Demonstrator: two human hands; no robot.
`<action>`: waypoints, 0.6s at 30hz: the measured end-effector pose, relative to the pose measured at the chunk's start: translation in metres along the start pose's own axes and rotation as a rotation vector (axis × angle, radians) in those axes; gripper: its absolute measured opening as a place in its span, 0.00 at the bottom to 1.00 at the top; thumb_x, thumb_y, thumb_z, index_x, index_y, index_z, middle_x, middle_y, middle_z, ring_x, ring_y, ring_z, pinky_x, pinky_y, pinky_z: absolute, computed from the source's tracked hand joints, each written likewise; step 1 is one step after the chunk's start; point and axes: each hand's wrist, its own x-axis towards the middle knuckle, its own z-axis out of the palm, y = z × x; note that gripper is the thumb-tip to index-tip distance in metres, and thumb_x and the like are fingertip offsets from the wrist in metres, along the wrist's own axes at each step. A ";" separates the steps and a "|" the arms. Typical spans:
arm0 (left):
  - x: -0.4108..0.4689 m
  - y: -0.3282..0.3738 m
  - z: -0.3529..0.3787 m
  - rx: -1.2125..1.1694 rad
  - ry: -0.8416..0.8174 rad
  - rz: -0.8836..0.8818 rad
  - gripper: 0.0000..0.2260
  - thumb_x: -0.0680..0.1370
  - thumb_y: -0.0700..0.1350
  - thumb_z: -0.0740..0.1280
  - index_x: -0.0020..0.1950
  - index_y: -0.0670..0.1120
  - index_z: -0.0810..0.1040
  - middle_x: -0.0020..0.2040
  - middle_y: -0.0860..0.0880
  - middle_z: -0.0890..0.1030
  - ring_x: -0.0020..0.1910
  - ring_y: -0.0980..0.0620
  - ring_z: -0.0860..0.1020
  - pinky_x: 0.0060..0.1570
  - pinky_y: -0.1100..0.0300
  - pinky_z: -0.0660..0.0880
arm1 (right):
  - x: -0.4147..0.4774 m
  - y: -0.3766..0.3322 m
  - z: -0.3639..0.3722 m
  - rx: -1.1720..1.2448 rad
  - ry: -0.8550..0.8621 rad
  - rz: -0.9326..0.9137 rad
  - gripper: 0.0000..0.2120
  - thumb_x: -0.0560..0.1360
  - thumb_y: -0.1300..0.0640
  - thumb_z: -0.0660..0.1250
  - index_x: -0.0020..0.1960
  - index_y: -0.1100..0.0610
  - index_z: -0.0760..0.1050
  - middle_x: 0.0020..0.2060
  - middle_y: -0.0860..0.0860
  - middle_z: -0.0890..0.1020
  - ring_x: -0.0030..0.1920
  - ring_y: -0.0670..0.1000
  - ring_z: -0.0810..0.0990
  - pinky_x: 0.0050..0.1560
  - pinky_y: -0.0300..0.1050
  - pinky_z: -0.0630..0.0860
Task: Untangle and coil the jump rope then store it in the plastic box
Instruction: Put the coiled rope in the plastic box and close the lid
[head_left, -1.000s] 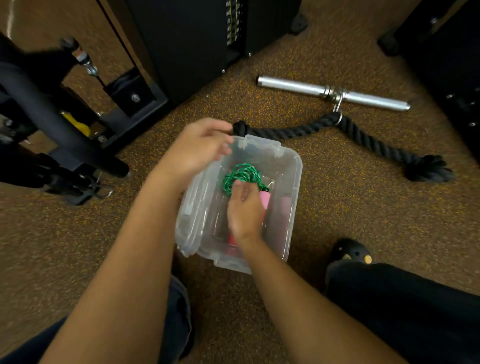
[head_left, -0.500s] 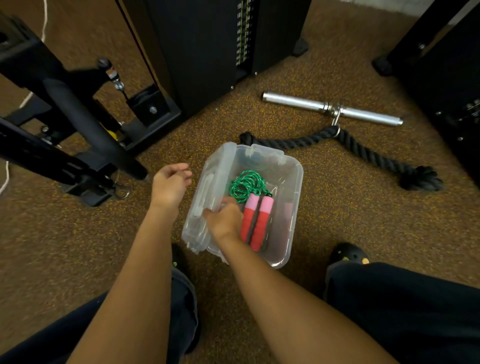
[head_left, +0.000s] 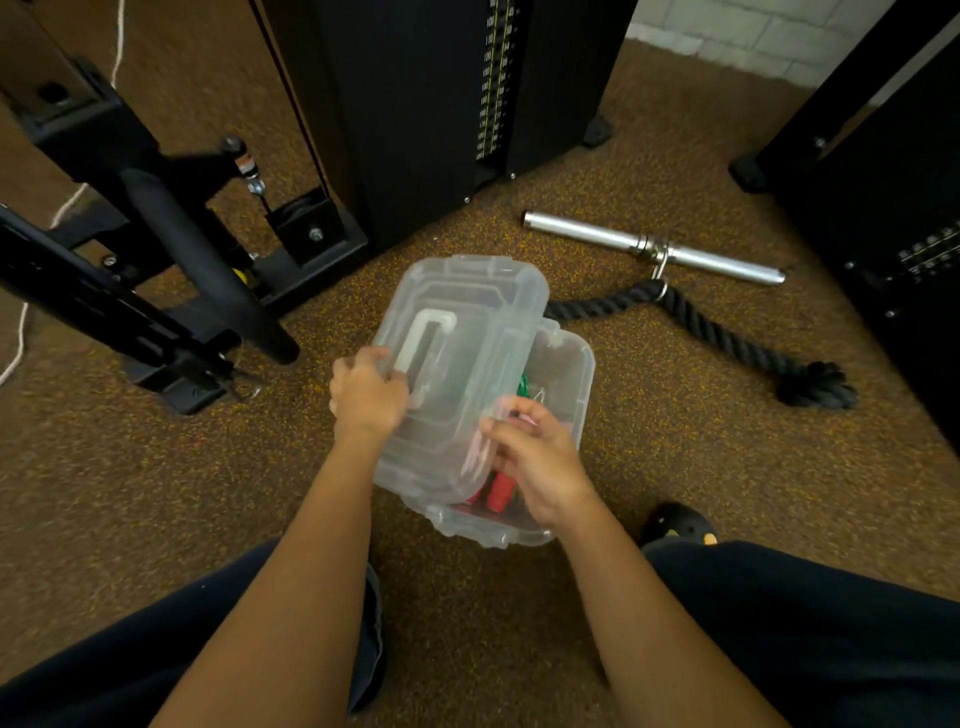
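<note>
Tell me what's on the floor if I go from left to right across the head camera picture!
White cord → black machine frame → left hand → clear lid → right hand → silver bar → knotted end of the black rope.

Both forearms are bare from the bottom of the view to the wrist, with no sleeve showing. The left hand (head_left: 370, 396) and right hand (head_left: 540, 457) wear no gloves or rings that can be made out (the fingers are somewhat blurred). The legs are in dark navy trousers (head_left: 810, 634). A black shoe (head_left: 678, 526) with small yellowish marks, possibly a clog, shows by the right knee.
</note>
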 end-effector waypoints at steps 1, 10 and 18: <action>0.000 -0.001 0.001 0.041 0.003 -0.001 0.20 0.77 0.45 0.60 0.69 0.48 0.66 0.70 0.40 0.61 0.67 0.39 0.64 0.67 0.46 0.61 | -0.003 -0.004 -0.012 0.031 -0.013 -0.005 0.11 0.72 0.69 0.67 0.50 0.57 0.74 0.42 0.53 0.81 0.39 0.48 0.82 0.37 0.41 0.80; -0.012 -0.010 0.027 0.023 -0.253 -0.082 0.24 0.79 0.48 0.57 0.73 0.41 0.60 0.71 0.37 0.66 0.68 0.38 0.66 0.66 0.49 0.64 | -0.005 0.005 -0.082 0.032 0.039 0.082 0.17 0.73 0.66 0.66 0.61 0.60 0.74 0.49 0.55 0.84 0.44 0.52 0.84 0.45 0.47 0.81; -0.023 -0.013 0.033 -0.068 -0.180 0.013 0.19 0.80 0.49 0.58 0.66 0.41 0.71 0.63 0.40 0.76 0.61 0.42 0.74 0.58 0.56 0.69 | -0.002 0.018 -0.073 -0.669 0.533 -0.148 0.13 0.73 0.58 0.66 0.56 0.61 0.75 0.45 0.53 0.79 0.45 0.52 0.78 0.49 0.44 0.74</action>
